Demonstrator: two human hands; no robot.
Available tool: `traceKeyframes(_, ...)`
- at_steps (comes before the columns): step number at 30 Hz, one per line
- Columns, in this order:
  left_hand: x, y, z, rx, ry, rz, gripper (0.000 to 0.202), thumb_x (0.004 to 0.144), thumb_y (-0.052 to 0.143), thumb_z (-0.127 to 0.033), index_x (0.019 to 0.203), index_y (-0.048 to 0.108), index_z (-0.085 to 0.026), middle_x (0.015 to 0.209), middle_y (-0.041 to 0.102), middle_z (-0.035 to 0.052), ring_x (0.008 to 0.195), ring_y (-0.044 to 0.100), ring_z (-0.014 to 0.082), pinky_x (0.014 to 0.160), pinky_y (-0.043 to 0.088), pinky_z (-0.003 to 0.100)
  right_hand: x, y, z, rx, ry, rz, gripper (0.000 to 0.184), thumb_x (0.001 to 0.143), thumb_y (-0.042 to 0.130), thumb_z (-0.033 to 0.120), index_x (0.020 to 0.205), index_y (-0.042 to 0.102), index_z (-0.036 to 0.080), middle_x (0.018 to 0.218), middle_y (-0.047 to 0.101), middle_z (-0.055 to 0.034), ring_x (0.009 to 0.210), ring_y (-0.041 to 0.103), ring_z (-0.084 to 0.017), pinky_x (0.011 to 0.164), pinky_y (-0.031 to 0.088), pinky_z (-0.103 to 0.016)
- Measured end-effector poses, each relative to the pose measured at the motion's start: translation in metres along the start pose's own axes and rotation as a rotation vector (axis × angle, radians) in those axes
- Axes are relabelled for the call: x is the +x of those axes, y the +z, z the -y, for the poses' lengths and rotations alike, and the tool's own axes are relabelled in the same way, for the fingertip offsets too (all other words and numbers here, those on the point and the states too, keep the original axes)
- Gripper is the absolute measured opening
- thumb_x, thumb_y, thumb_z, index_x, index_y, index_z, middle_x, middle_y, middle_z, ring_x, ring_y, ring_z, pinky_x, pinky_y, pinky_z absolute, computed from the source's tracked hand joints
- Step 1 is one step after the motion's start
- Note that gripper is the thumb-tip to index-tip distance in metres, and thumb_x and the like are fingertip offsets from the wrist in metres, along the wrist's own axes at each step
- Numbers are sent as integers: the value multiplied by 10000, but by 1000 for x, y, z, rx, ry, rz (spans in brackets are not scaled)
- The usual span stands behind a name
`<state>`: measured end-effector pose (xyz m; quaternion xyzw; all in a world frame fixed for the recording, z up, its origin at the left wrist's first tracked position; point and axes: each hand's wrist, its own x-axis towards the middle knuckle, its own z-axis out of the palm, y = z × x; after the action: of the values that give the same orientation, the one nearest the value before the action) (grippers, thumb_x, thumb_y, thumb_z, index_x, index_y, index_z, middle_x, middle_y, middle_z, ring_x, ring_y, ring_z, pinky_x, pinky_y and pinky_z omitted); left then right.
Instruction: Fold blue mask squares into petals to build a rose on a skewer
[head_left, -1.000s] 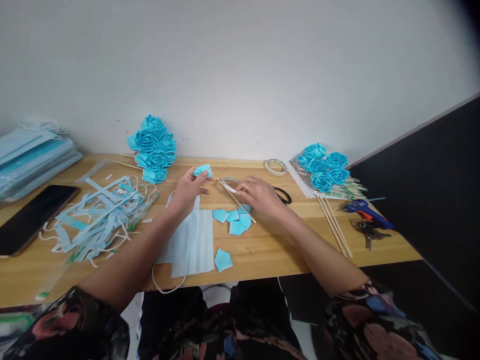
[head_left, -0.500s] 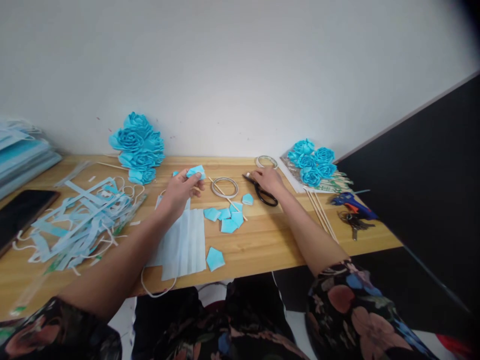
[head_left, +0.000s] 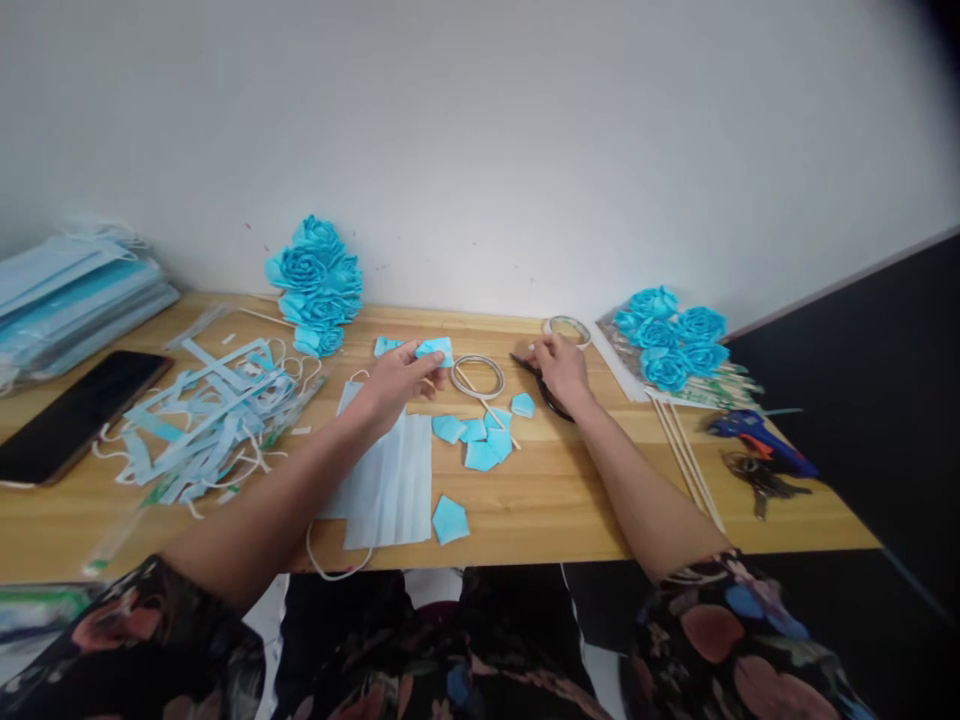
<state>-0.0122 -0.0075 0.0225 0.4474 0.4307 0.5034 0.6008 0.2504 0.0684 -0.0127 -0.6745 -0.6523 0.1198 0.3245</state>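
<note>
My left hand (head_left: pixel 396 381) pinches a small folded blue piece (head_left: pixel 436 349) just above the wooden table (head_left: pixel 570 500). My right hand (head_left: pixel 559 368) rests closed on the black scissors (head_left: pixel 546 392), whose blades poke out to its left. Between the hands lie a ring of tape (head_left: pixel 478 376) and a thin wooden stick (head_left: pixel 487 405). Several cut blue pieces (head_left: pixel 480 440) lie in front of them, and an opened blue face mask (head_left: pixel 390 480) lies flat under my left forearm.
Finished blue roses stand at the back left (head_left: pixel 315 285) and lie on a sheet at the right (head_left: pixel 671 340). A second tape roll (head_left: pixel 568 327), skewers (head_left: pixel 686 460), a glue gun (head_left: pixel 757 435), keys, mask scraps (head_left: pixel 202 420), a phone (head_left: pixel 75 415) and stacked masks (head_left: pixel 67 300) surround them.
My right hand left the stick and tape ring, moved right and closed on the scissors. My left hand kept hold of the blue piece.
</note>
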Motion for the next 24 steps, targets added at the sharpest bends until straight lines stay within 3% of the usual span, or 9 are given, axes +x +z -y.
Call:
traceKeyframes(2, -1, 1, -1, 0, -32, 31, 222, 766, 713, -306, 779, 562, -145, 661, 617, 3, 570, 583, 99, 504, 458, 211, -9, -1, 12, 150, -86, -72, 202, 927, 488, 300, 905, 655, 187, 851, 747, -58, 747, 671, -200, 686, 486, -314)
traceKeyframes(5, -4, 4, -2, 21, -82, 71, 234, 767, 721, -303, 780, 543, -152, 632, 606, -11, 535, 570, 92, 487, 444, 205, -34, -7, 44, 331, -351, -156, 195, 946, 517, 353, 930, 650, 211, 883, 730, -37, 756, 662, -180, 654, 503, -301)
traceKeyframes(9, -8, 8, -2, 68, -126, 117, 200, 795, 695, -291, 794, 552, -152, 608, 603, -17, 503, 554, 83, 467, 433, 196, -67, -12, 78, 307, -787, -196, 111, 940, 559, 232, 933, 670, 237, 844, 716, -25, 771, 642, -172, 704, 511, -325)
traceKeyframes(11, -9, 10, -2, 89, -131, 144, 171, 803, 680, -279, 822, 574, -147, 605, 602, -17, 507, 556, 84, 457, 430, 190, -74, -12, 82, 278, -919, -206, 119, 922, 583, 179, 967, 668, 249, 846, 721, -23, 793, 649, -177, 722, 509, -339)
traceKeyframes(14, -10, 12, 0, 124, -127, 171, 153, 804, 666, -273, 831, 591, -142, 607, 603, -15, 510, 553, 83, 450, 435, 185, -74, -10, 80, 229, -975, -217, 130, 906, 603, 162, 971, 668, 255, 841, 725, -24, 782, 655, -182, 701, 505, -345)
traceKeyframes(19, -10, 13, 3, 197, -112, 188, 168, 800, 658, -294, 776, 576, -149, 615, 616, -12, 497, 554, 80, 448, 444, 184, -74, -10, 76, 318, -891, -221, 133, 919, 585, 179, 974, 680, 253, 820, 735, -12, 758, 677, -172, 704, 519, -333)
traceKeyframes(24, -10, 12, 4, 218, -98, 178, 181, 798, 653, -316, 804, 589, -147, 602, 608, -14, 495, 550, 84, 439, 440, 181, -80, -9, 78, 350, -854, -119, 157, 951, 543, 190, 1009, 679, 245, 882, 768, -10, 745, 708, -148, 669, 538, -285)
